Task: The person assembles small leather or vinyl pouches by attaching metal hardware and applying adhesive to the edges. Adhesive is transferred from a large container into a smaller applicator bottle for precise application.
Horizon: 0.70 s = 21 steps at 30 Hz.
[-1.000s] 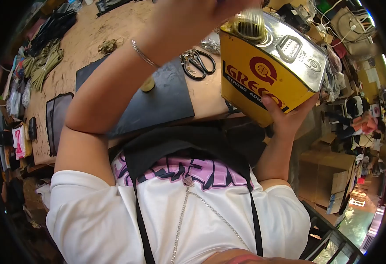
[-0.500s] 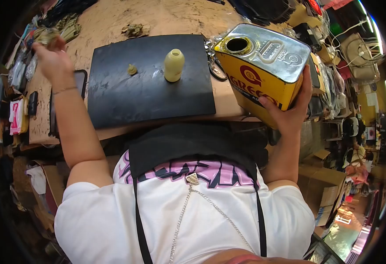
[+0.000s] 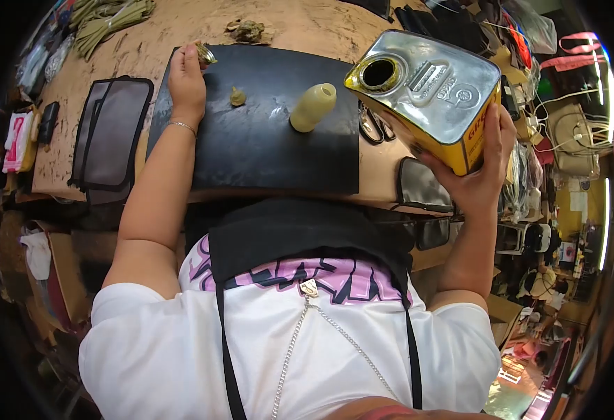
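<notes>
In my right hand [image 3: 485, 164] is a yellow rectangular tin can [image 3: 436, 87], held at its side above the table's right part. The can's round mouth is uncovered, with yellow residue around it. My left hand [image 3: 186, 87] pinches a small metal cap [image 3: 207, 53], smeared yellowish, over the upper left of a black sheet [image 3: 272, 157]. A pale yellow squeeze bottle [image 3: 312, 108] without its top stands on the sheet between my hands. Its small pointed nozzle [image 3: 237, 96] rests separately on the sheet, to the left of the bottle.
Scissors [image 3: 375, 127] lie beside the sheet, partly hidden near the can. Dark pouches with black edging [image 3: 114, 129] lie at left. A crusty lump [image 3: 249, 31] sits behind the sheet, and bundled tan strips [image 3: 111, 28] occupy the far left corner.
My left hand has moved right, from the table's left side to the black sheet, carrying the cap. My right hand has shifted slightly right with the can, now turned a little.
</notes>
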### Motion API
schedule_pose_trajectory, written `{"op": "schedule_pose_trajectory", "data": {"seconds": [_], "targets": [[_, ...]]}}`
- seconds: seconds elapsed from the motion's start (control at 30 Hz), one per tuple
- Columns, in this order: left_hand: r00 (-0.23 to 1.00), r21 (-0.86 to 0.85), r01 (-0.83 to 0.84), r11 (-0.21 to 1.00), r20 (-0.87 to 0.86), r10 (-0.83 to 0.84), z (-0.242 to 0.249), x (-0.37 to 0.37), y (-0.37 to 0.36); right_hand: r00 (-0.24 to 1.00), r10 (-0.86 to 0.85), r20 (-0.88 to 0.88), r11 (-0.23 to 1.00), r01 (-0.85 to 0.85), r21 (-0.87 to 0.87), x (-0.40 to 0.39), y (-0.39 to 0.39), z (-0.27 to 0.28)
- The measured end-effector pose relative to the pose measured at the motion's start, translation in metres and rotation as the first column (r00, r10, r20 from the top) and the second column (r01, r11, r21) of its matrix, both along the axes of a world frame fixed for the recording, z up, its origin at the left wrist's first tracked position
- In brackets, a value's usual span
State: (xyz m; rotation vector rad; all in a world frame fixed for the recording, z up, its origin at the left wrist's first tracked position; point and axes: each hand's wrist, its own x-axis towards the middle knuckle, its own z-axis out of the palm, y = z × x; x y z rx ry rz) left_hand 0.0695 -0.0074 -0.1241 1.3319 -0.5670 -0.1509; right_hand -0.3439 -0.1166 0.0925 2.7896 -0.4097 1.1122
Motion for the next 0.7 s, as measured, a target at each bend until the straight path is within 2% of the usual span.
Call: {"op": "schedule_pose_trajectory", "data": {"seconds": [0.17,0.37,0.47,0.53,0.7], "targets": [[0.999,-0.004,-0.041,0.999,0.019,0.041,0.004,-0.007,-0.003,0.999,0.011,-0.041,1.000,-0.012,-0.022,0.006,-0.001,0.007],[0.996,0.057,-0.025,0.998,0.084,0.020,-0.004,-0.002,-0.004,0.993,-0.030,-0.112,0.998,0.023,-0.064,0.005,0.001,0.014],[0.996,0.035,-0.011,0.999,0.088,0.008,-0.001,-0.006,-0.004,0.989,-0.032,-0.146,0.997,0.021,-0.075,0.006,0.001,0.016],[0.995,0.061,-0.005,0.998,0.098,-0.001,-0.003,-0.003,-0.003,0.976,-0.059,-0.208,0.994,0.039,-0.100,0.004,0.002,0.019],[0.988,0.130,-0.047,0.990,0.150,0.028,0.000,-0.006,-0.003,0.977,-0.042,-0.211,0.994,0.020,-0.103,0.008,0.000,0.022]]}}
